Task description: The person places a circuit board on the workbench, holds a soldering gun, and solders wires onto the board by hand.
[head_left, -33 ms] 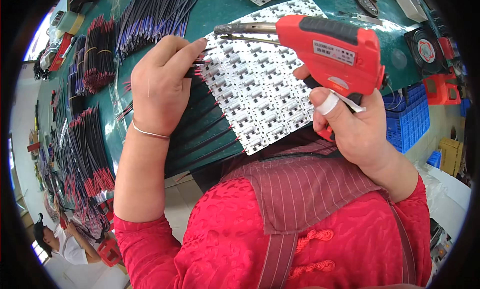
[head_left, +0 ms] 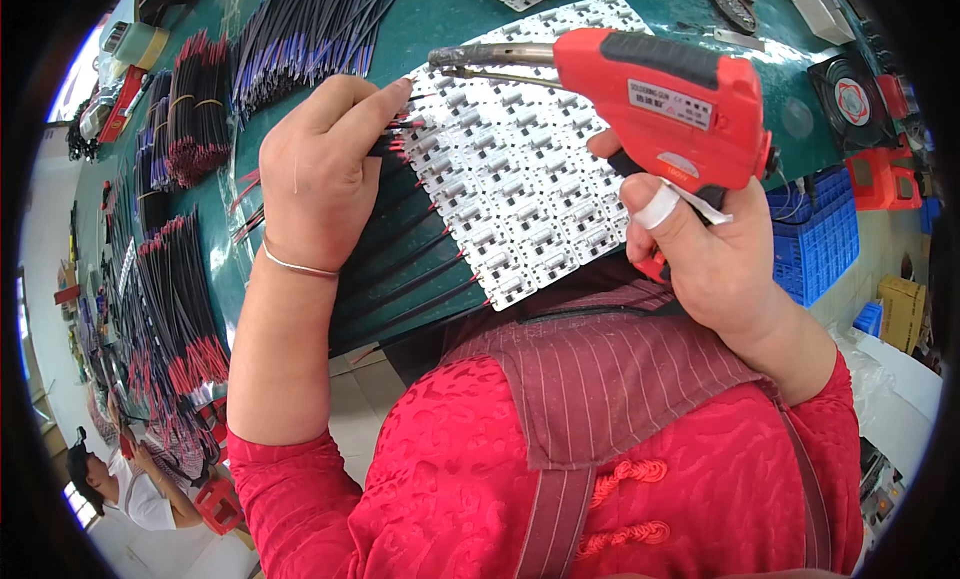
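Observation:
My right hand (head_left: 715,254) grips a red and black soldering gun (head_left: 665,104), with white tape round the thumb. The gun's long metal tip reaches left to the far left edge of a white circuit board panel (head_left: 540,194), close to my left fingertips. Rows of small metallic parts cover the panel. Pinched at that edge, my left hand (head_left: 325,164) is closed on thin wires (head_left: 400,125); their ends are partly hidden by the fingers. More black wires with red ends (head_left: 400,294) run from the panel's left edge beneath my left wrist.
Bundles of black wires with blue ends (head_left: 305,44) and red ends (head_left: 198,109) lie left on the green table (head_left: 790,119). At the right are a small fan (head_left: 850,99) and blue crates (head_left: 820,234). Another person (head_left: 135,489) sits at lower left.
Almost nothing differs. My left fingertips and the soldering gun have shifted very slightly; both hands keep their grips.

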Demonstrator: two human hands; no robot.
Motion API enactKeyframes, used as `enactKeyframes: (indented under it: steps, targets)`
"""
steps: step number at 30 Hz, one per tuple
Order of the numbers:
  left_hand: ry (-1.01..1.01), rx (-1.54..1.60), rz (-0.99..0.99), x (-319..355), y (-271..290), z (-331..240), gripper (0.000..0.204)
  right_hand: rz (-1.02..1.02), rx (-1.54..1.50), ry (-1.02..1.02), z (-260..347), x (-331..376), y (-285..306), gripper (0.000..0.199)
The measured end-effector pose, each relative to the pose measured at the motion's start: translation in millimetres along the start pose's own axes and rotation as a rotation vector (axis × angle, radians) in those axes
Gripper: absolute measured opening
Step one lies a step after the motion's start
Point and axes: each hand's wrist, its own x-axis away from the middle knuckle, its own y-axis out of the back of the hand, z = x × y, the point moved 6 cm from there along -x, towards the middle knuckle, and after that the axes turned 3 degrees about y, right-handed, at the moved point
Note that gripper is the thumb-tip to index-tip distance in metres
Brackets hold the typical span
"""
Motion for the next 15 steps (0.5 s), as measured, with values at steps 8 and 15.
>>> enactKeyframes:
  steps: [8,15]
  targets:
    - [-0.068,-0.055,0.006,-2.2,0.8,-6.2,0.042,0.007,0.022,0.017,-0.5,-0.4,1.4,0.024]
    - [-0.024,-0.074,0.049,-2.0,-3.9,-4.8,0.044,-0.005,-0.004,-0.028,-2.2,0.0,1.2,0.027]
